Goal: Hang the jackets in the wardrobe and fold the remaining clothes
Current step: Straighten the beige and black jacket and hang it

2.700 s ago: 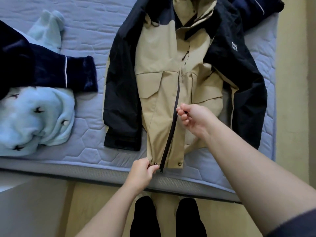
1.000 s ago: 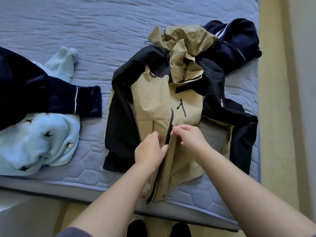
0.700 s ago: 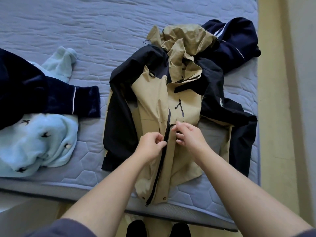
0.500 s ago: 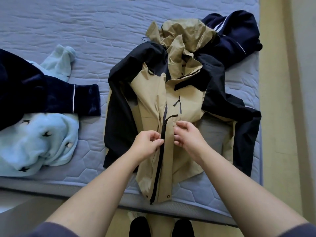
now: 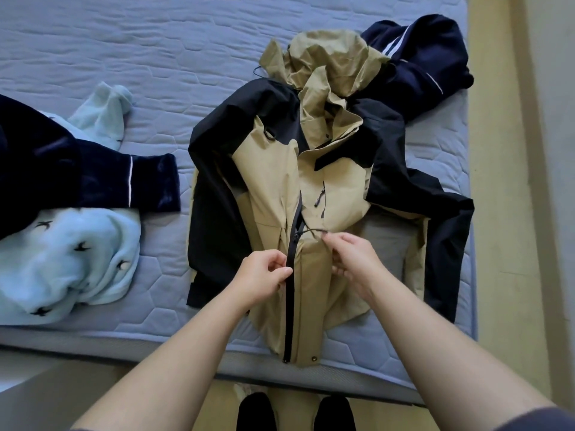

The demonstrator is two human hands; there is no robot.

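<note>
A tan and black hooded jacket [image 5: 270, 181] lies face up on the mattress, hood away from me, its front zipper [image 5: 292, 275] done up to about mid-chest. My left hand [image 5: 264, 276] pinches the jacket front just left of the zipper track. My right hand [image 5: 351, 262] pinches the cord of the zipper pull [image 5: 314, 230], which stretches from the slider towards my fingers. A navy garment with white piping [image 5: 426, 57] lies under the hood at the far right.
A light blue fleece with small dark birds [image 5: 62, 259] and a dark navy velvet garment [image 5: 77, 175] lie on the left. The grey quilted mattress [image 5: 155, 57] ends near my feet [image 5: 295, 412]. A yellowish floor strip [image 5: 497, 181] runs along the right.
The zipper slider has gone up from the hem to mid-chest. My left hand moved up from the hem to the jacket front. My right hand now draws the pull cord to the right.
</note>
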